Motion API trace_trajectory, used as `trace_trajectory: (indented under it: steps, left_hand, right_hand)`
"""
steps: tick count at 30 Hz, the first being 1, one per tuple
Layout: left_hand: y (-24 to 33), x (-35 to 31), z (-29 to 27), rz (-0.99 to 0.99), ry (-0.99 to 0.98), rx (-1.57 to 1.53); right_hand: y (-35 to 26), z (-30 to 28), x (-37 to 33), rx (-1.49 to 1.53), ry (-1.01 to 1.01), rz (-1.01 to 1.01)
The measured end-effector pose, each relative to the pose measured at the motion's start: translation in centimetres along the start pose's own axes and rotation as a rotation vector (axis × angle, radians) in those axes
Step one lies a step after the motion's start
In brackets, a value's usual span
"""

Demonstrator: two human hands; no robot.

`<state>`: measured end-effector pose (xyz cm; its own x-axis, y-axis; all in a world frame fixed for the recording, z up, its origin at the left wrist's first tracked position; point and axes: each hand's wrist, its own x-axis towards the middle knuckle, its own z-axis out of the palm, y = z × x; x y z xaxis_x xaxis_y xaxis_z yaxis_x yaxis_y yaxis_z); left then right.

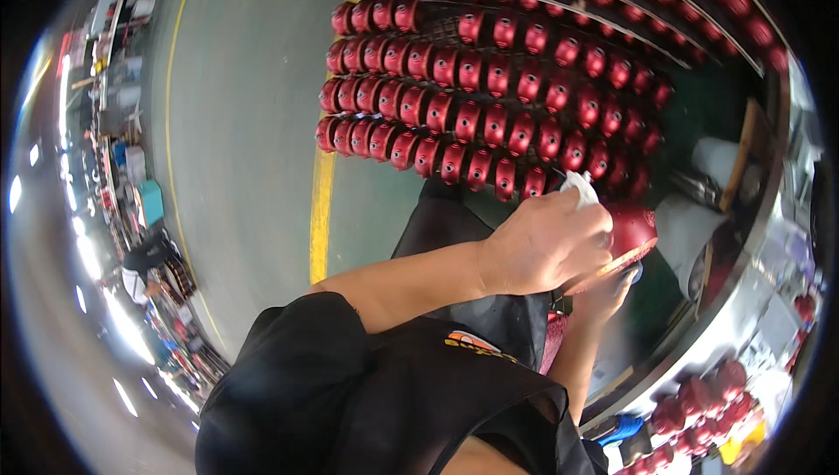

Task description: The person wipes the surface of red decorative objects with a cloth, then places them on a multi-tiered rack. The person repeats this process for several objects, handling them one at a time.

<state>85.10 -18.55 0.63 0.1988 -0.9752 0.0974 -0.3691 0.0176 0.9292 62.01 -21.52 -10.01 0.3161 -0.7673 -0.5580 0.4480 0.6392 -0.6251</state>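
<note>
A glossy dark-red rounded shell (635,235) is held up in front of me, to the right of centre. My left hand (551,243) is closed round a crumpled white cloth (580,187), part of which sticks out above the fingers. That hand lies against the shell's near left side and hides much of it. Beneath the shell, my right hand (603,296) grips its lower edge, with the fingers partly hidden and slightly blurred.
Racks hold many rows of similar red shells (468,121) just beyond my hands. A bench edge (690,335) curves along the right, with more red shells (699,401) at lower right. Whitish containers (686,230) stand beside the racks. A yellow floor line (322,213) runs at left.
</note>
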Motion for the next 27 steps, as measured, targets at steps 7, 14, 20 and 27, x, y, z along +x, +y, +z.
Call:
trace_trajectory:
  steps: [7,14,20,27]
  left_hand:
    - [-7.7,-0.8,-9.0,0.065,0.131,0.191]
    - [-27.1,2.0,-18.4,0.041,0.339,0.526]
    - [-45.2,7.4,-23.4,-0.133,0.380,0.832]
    - [-58.9,9.9,-22.7,-0.282,0.386,0.833]
  right_hand:
    - [6.9,5.1,4.1,-0.221,0.035,0.099]
    - [7.8,-4.1,-0.2,-0.837,0.073,0.053]
    - [9.2,-7.0,-4.6,-0.549,0.275,0.275]
    - [9.6,-4.9,-5.8,-0.434,0.461,0.474]
